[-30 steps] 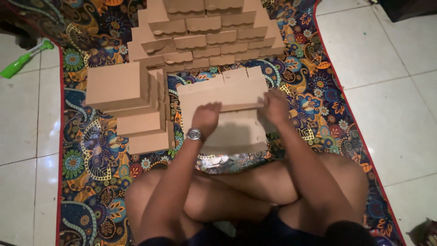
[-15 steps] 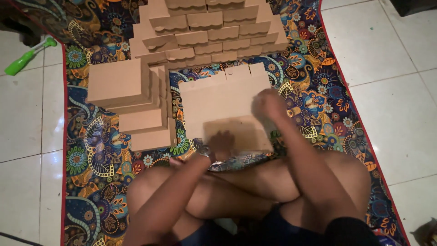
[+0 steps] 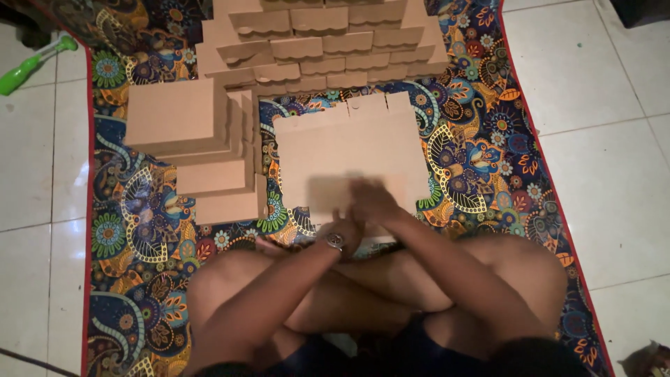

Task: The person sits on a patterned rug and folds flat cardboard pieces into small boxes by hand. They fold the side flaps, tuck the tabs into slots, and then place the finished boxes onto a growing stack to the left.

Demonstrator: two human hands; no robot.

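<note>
1. The person sits cross-legged on a patterned, many-coloured floor mat with a red border, both forearms reaching forward over the knees so that the hands meet at the near edge of a flat, unfolded brown cardboard box blank.
2. The left hand, with a metal wristwatch on its wrist, lies at the blank's near edge, just beside the right hand. It is blurred, so I cannot tell whether its fingers grip the cardboard or only rest on it.
3. The right hand rests palm down on the near part of the blank, fingers loosely spread and flat rather than closed round anything; it too is blurred.
4. The blank lies flat on the mat straight in front of the knees, its tabbed edge on the far side.
5. Just left of the blank stands a stepped stack of folded brown cardboard boxes, close to its left edge.
6. Beyond the blank, a larger pile of brown cardboard pieces with scalloped edges is banked in rows along the far side.
7. A green plastic handle lies on the white tiled floor at far left, well apart from the hands.
</note>
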